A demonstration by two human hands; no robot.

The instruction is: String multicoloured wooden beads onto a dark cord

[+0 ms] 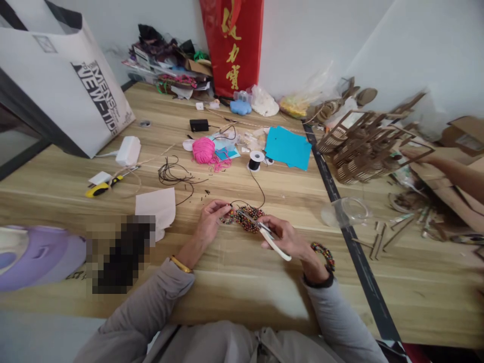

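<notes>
The beads [245, 218] lie on the table [242, 282] at frame centre, between my two hands. My left hand [210, 222] pinches the black cord [260, 187] at the beads' left end, fingers together. My right hand [287, 239] grips the scissors [264, 234], fingers clamped on the white handles, blades across the beads. Bare wood runs from the hands down to the near edge. A spool [256, 160] stands above, well apart. A cup [346, 212] sits to the right, near the black seam [351, 242].

Cluttered wooden table [264, 282] against white wall [302, 40].
</notes>
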